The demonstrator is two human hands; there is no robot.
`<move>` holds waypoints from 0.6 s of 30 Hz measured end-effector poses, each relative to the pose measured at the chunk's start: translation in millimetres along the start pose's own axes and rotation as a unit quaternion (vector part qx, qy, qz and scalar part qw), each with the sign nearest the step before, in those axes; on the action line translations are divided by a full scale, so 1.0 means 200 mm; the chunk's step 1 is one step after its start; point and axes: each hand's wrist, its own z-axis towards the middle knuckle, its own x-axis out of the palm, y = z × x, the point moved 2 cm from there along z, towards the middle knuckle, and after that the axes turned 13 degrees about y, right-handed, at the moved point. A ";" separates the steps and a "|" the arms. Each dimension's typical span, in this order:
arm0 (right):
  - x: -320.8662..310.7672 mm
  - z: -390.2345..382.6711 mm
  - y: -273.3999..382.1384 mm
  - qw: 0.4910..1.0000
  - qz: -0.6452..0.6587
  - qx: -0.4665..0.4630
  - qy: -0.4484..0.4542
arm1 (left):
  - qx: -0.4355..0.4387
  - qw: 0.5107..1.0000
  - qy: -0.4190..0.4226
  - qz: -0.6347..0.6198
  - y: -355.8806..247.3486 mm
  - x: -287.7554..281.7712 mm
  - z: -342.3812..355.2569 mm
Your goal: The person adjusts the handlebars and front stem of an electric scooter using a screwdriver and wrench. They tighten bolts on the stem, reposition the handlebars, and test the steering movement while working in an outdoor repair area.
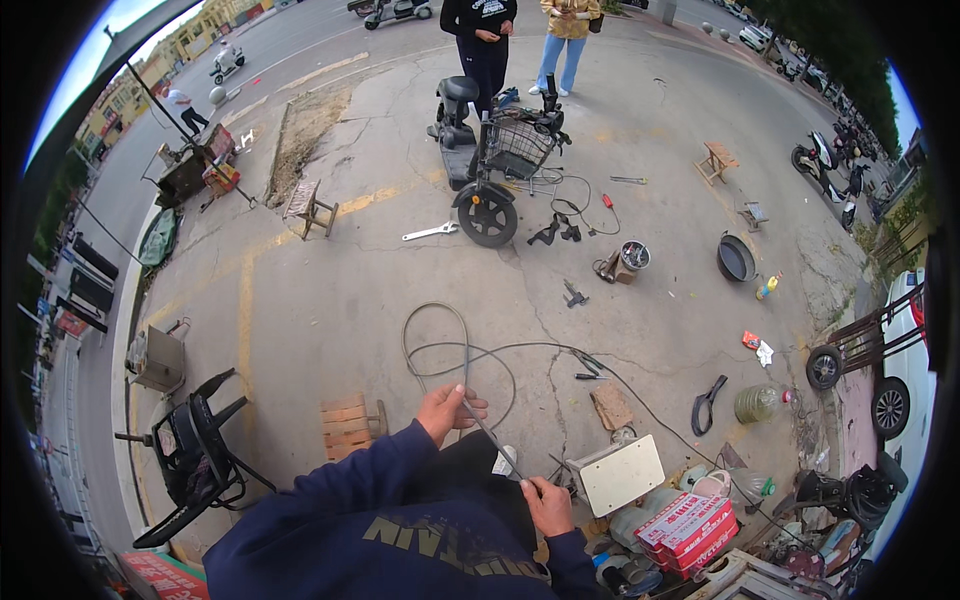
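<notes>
A long thin grey cable (pixel 483 425) runs slantwise between my hands. My left hand (pixel 450 412) is closed round it, the thumb and fingers pinching its upper part. Lower and to the right, my right hand (pixel 548 503) grips the same cable near my lap. Past my left hand, the cable makes a large loop over the pavement, then trails off to the right. Close to my right hand stands a cream-coloured flat board (pixel 615 475), tilted. Beyond the loop, an electric scooter (pixel 490 150) with a wire front basket stands upright.
An adjustable wrench (pixel 430 231) lies by the scooter's front wheel. Farther right are a tin of small parts (pixel 634 256) and a black pan (pixel 736 258). A wooden stool (pixel 346 425) stands left of my knees; a red-and-white box (pixel 688 530) sits right. Two people stand behind the scooter.
</notes>
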 end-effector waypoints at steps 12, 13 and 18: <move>0.04 0.95 0.28 0.937 -0.184 -0.058 0.293 | 0.049 0.936 -0.309 -0.163 -0.02 -1.03 0.18; 0.06 1.06 0.29 0.935 -0.183 -0.074 0.294 | 0.061 0.930 -0.323 -0.165 -0.01 -1.13 0.22; 0.09 1.65 0.47 0.910 -0.237 -0.106 0.324 | 0.041 0.912 -0.374 -0.161 -0.18 -1.60 0.43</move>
